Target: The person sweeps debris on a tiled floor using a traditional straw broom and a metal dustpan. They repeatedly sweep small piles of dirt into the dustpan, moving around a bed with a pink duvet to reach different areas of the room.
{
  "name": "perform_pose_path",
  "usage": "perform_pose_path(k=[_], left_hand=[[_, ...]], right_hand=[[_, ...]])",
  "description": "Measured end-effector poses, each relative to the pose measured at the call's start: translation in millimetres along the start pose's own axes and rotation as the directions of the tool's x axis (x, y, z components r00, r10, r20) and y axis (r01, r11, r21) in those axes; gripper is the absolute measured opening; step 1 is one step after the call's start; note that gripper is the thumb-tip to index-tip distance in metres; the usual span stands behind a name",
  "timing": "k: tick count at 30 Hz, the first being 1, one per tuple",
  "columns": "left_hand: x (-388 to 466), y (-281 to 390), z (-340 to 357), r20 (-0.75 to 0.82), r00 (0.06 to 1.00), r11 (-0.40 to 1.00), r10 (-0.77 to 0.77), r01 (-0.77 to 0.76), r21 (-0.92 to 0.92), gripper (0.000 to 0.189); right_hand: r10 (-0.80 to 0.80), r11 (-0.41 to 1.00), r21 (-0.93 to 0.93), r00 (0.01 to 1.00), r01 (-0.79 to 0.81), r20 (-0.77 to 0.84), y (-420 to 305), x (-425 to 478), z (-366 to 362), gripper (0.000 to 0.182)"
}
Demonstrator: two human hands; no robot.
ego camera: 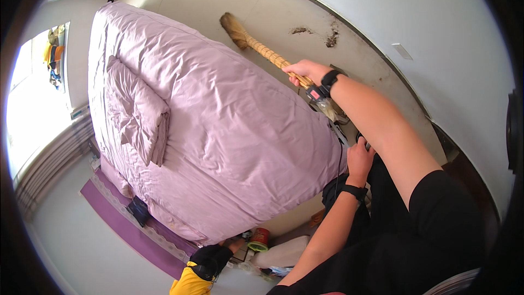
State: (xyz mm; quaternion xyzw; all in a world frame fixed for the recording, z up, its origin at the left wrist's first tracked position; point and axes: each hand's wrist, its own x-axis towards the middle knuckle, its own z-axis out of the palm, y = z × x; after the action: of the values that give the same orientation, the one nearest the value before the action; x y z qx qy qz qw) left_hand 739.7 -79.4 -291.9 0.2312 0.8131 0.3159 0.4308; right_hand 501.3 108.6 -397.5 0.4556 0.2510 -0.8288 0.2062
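Observation:
A straw broom [268, 54] is in my right hand [309, 71], gripped near the end of its bound handle. Its dark bristles hang over the pale floor beside the bed. On my right wrist is a black band with a small device. My left hand [360, 157] is lower, near my legs at the bed's corner, closed around a dark handle-like thing that is mostly hidden. A bed with a pink quilt [233, 123] fills the middle of the view, and a folded pink quilt [137, 110] lies on it.
Dark debris [332, 37] lies on the floor near the white wall [458, 57]. A person in yellow and black [204, 266] bends beside the bed's lower edge, near a red bin [259, 238]. A purple headboard cover [131, 229] runs along the bed, and a bright window [37, 98] is at left.

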Motion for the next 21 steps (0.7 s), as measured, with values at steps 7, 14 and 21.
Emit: perform_pose_path(k=[7,14,21], left_hand=[[-6,3,-8,0.035,0.999,0.990,-0.024,0.019,0.140,0.029],[1,18,-14,0.058,0.998,0.992,-0.037,0.029,0.125,0.030],[1,9,-9,0.054,0.998,0.994,-0.018,0.012,0.107,0.029]], right_hand=[[0.001,0.946,0.323,0.998,-0.022,0.067,55,-82,-72,0.023],[-0.001,0.935,0.351,0.990,0.052,-0.143,107,-193,-144,0.025],[-0.013,0.996,-0.082,0.945,-0.015,-0.327,101,-245,-138,0.022]])
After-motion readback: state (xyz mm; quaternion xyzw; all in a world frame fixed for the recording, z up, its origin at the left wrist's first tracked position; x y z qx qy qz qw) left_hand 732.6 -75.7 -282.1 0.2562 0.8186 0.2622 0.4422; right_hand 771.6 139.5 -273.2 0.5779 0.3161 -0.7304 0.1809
